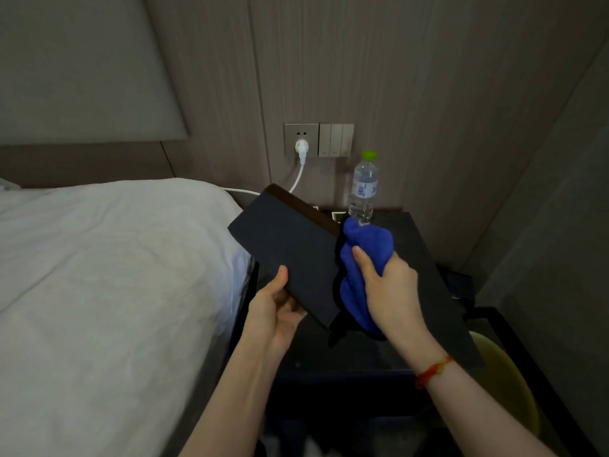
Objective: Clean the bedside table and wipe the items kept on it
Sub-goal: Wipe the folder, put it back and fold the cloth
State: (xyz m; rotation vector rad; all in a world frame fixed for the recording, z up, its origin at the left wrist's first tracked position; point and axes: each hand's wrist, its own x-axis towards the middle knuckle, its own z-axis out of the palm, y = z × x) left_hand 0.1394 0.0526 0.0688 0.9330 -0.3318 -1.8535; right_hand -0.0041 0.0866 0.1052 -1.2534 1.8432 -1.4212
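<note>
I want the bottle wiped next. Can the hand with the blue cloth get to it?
Probably yes. The right hand grips the blue cloth just in front of the water bottle; nothing stands between them, and the dark box sits off to the side.

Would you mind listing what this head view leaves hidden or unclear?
- Head view: the small items at the back of the bedside table are mostly covered by the dark flat box held in the left hand.
- The right hand's fingers are buried in the blue cloth.
- The water bottle's label print is too small to read.
- The yellowish round thing is partly behind the table.
</note>
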